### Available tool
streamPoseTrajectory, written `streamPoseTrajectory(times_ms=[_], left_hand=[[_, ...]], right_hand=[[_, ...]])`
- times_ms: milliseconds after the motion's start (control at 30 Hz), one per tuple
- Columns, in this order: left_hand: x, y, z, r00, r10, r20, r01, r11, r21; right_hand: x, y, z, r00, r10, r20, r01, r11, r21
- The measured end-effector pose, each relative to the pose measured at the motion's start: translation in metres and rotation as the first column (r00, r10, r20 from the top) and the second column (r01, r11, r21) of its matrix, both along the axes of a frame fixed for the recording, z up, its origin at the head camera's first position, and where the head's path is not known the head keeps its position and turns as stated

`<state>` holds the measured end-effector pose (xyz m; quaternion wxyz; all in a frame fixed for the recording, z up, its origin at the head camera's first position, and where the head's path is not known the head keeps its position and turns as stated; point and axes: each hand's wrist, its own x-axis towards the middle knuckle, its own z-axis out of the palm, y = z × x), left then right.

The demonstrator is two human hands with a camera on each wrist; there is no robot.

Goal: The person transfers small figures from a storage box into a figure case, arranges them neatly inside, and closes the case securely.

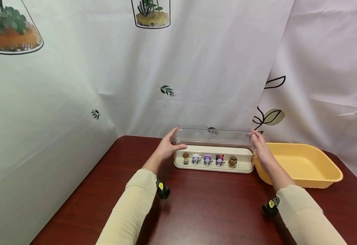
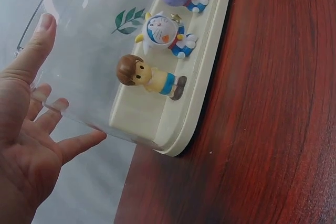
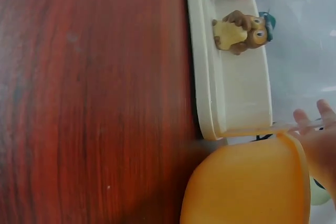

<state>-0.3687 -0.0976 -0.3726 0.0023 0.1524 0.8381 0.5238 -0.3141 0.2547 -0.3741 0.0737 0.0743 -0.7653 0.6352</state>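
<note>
A clear cover point(image 1: 212, 136) stands over a long cream display base point(image 1: 242, 166) at the back of the table. My left hand point(image 1: 166, 148) grips the cover's left end, with its thumb on the front side. At the other end my right hand point(image 1: 262, 149) holds the cover near its top corner. Several small figurines line the base: a brown-haired child figurine point(image 2: 149, 77) at the left, a white-hooded cat figurine point(image 2: 163, 32), a purple-hooded one point(image 1: 207, 160), a red-and-black one point(image 1: 219, 160) and an owl figurine point(image 3: 239, 32) at the right.
A yellow plastic basin point(image 1: 301, 160) stands right beside the base's right end, under my right forearm. Behind the dark red wooden table point(image 1: 209, 207) hangs a white curtain point(image 1: 209, 68) printed with leaves and plant jars.
</note>
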Motion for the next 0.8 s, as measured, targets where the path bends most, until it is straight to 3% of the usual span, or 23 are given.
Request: streamPoseTrajectory(times_ms=[233, 533, 800], left_hand=[[0.001, 0.003, -0.001, 1.0, -0.004, 0.011, 0.004, 1.0, -0.026], [-0.004, 0.003, 0.012, 1.0, 0.011, -0.011, -0.013, 0.99, -0.141], [-0.005, 0.0, 0.008, 0.999, -0.003, 0.033, 0.009, 0.982, -0.188]], right_hand=[[0.003, 0.003, -0.005, 1.0, -0.028, 0.002, 0.028, 1.0, -0.007], [-0.006, 0.002, 0.004, 1.0, 0.003, 0.003, -0.003, 1.0, 0.002], [-0.01, 0.002, 0.002, 1.0, 0.01, 0.009, -0.01, 0.999, 0.047]])
